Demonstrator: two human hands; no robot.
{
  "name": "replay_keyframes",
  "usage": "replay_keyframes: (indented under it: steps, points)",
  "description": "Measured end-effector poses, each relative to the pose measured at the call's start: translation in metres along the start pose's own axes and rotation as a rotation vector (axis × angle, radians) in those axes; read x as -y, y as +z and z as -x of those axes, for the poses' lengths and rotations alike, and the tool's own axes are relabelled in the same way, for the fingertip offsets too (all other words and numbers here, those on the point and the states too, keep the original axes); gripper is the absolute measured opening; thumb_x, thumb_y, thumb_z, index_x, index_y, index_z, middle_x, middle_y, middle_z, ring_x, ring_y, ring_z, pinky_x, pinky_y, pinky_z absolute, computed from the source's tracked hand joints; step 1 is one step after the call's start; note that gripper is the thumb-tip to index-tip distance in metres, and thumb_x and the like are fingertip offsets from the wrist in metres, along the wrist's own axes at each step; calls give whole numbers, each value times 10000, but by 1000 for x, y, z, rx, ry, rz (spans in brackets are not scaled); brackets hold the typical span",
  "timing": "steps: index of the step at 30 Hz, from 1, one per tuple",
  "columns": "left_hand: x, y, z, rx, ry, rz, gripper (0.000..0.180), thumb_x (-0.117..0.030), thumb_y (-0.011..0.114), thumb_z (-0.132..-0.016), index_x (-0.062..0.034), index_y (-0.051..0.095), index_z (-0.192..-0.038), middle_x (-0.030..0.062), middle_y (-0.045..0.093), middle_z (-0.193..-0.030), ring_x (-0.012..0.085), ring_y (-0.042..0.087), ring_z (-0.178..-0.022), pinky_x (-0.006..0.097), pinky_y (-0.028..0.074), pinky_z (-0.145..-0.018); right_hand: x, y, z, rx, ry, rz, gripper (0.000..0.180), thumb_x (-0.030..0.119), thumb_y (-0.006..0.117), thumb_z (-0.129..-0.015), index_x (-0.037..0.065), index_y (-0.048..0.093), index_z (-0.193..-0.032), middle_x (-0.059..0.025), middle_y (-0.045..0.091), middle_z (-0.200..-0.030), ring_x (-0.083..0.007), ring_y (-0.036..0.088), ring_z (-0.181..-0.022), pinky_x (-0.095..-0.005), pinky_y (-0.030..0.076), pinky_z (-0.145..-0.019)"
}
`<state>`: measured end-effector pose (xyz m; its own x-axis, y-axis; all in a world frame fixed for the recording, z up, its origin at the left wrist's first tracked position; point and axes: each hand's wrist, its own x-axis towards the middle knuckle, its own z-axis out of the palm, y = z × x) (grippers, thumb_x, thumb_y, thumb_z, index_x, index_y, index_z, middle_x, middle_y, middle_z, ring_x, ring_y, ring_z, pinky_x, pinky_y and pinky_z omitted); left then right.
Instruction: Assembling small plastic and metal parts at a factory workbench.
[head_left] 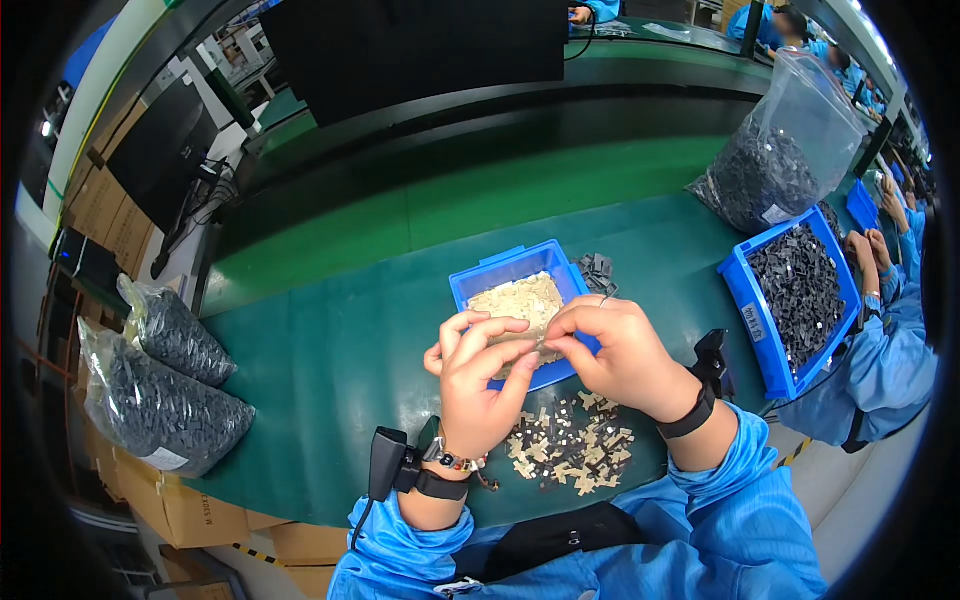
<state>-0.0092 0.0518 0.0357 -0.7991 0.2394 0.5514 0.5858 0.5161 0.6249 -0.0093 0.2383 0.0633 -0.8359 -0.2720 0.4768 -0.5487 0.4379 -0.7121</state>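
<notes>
Both hands meet over the near part of a blue bin [487, 282] that holds many small cream-coloured pieces [522, 299]. My left hand [482, 375] has its thumb and index finger pinched together, the other fingers loosely bent. Beside it, my right hand [617, 350] pinches with thumb and index finger at the same spot. Whatever sits between the fingertips is too small to make out. Below the hands, a loose spread of small cream and dark pieces [572, 445] lies on the green table [340, 370]. A little pile of dark grey pieces [597, 272] lies just right of the bin.
At the right stands a blue bin [745, 292] full of black pieces, with a large clear bag of dark pieces [765, 175] behind it. Two more filled bags [170, 400] rest at the left edge. A co-worker's hands [868, 250] are at far right. A dark panel [415, 55] hangs ahead.
</notes>
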Motion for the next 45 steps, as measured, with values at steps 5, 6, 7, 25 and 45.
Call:
replay_keyframes:
  steps: [5,6,7,25,45]
  points:
    - [1,2,1,1,-14,23,66,-109,737,-764,-108,726,-829,-2,681,-1072,251,519,-1113,386,311,-928,-2,8,2,-30,-101,43,85,-13,672,-764,9,678,-846,-116,671,-831,-301,652,-769,-389,521,-703]
    - [1,2,1,3,-19,21,60,-108,731,-768,-113,727,-827,-4,678,-1072,250,514,-1116,387,302,-933,-2,9,3,-50,-149,71,96,-15,673,-753,9,680,-846,-109,671,-839,-293,652,-780,-386,520,-717]
    - [0,3,1,4,-19,21,60,-108,731,-768,-113,727,-827,-4,678,-1072,250,514,-1116,387,302,-933,-1,10,4,-51,-148,71,96,-15,673,-753,9,680,-846,-109,671,-839,-293,652,-780,-386,520,-717]
    - [0,5,4,10,12,-77,49,-122,679,-778,-142,711,-809,-15,602,-1128,269,445,-1143,444,218,-928,-2,16,10,-62,-202,251,143,-46,673,-691,13,662,-821,-100,672,-842,-280,631,-762,-385,490,-702]
    - [3,3,3,-22,-24,-108,30,-125,684,-806,-114,661,-790,-5,623,-1104,253,470,-1106,413,248,-913,-15,15,9,-205,-213,342,134,-2,676,-716,32,684,-846,-86,660,-863,-269,622,-789,-386,455,-708]
